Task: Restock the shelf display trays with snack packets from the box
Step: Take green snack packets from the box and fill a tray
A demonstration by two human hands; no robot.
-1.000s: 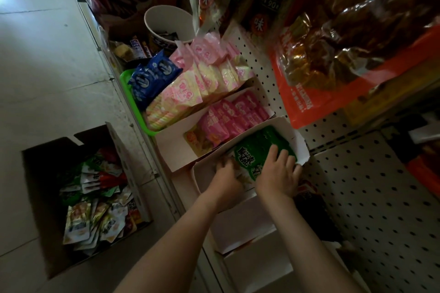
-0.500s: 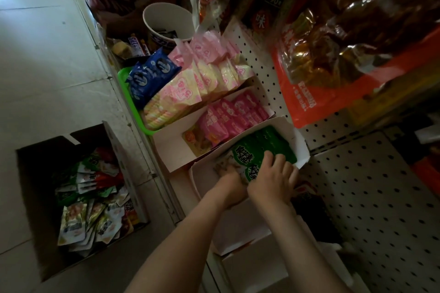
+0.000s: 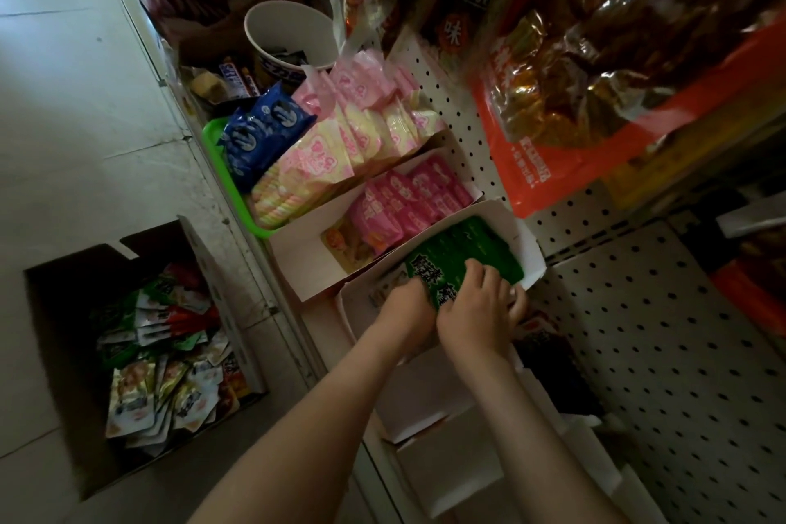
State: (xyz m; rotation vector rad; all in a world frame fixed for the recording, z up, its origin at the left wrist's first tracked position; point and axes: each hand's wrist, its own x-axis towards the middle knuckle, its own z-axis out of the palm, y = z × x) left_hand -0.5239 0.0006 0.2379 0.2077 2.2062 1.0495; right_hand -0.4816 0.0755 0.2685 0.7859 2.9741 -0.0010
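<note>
Fingers of r. hand, flat 1 s ago, now curl onto green pkts; l. hand's hidden.

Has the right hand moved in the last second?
Yes. The right hand has slid slightly left, away from the right corner of the white tray toward the left hand, atop the green packets.

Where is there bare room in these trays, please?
Bare: aisle end of the white tray holding pink packets. Crowded: the packed green basket, and the nearer white tray, where left hand and right hand handle green packets.
</note>
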